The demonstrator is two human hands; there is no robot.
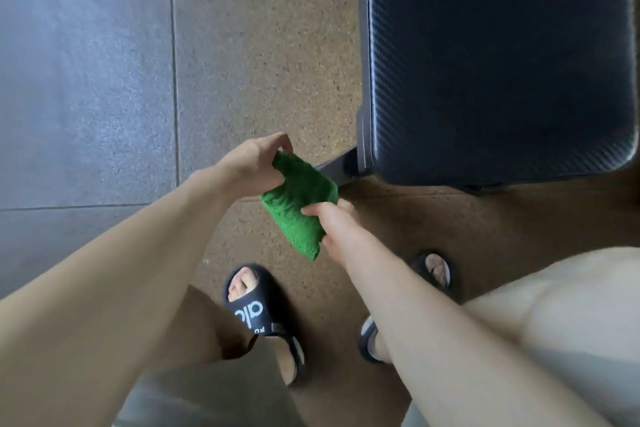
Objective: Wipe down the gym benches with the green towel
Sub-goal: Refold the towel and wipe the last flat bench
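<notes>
Both hands are closed on the green towel, which is held folded into a thick pad in the air above the floor, just off the near left corner of the bench pad and not touching it. The upper end of the towel is pinched by the left hand, with thumb and fingertips curled over the cloth. The lower right edge is gripped by the right hand, its fingers wrapped round the fold. The bench pad, covered in dark upholstery with a woven texture, fills the upper right of the view, and a dark frame leg is seen running out from beneath its near left corner, behind the towel. No cloth has been laid on the upholstery yet, so the step in hand is judged to be the readying of the towel, folded or regripped, before a wiping pass. For the next move, the towel would need to be carried up and to the right, set flat on the near edge of the pad, and pressed down under an open palm. One hand would probably have to let go. Two feet in dark slide sandals are planted on the speckled rubber floor below the hands.
</notes>
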